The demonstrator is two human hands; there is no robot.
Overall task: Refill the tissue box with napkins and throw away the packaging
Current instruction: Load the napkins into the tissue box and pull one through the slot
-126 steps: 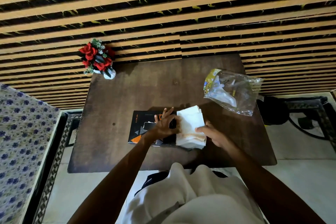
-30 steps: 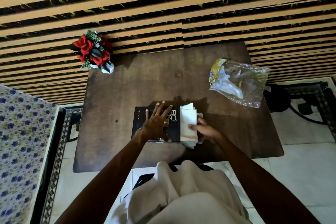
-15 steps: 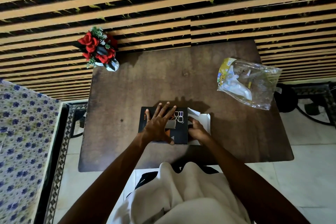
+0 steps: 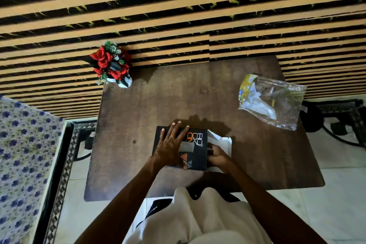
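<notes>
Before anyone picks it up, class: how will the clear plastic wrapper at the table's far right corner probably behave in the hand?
The clear plastic wrapper looks crumpled and see-through, so it is probably floppy and very light. Its glossy film may feel slippery. It seems nearly empty, so it would likely collapse when grasped.

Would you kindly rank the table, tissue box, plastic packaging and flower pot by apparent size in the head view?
1. table
2. plastic packaging
3. tissue box, close to the packaging, so unsure
4. flower pot
</notes>
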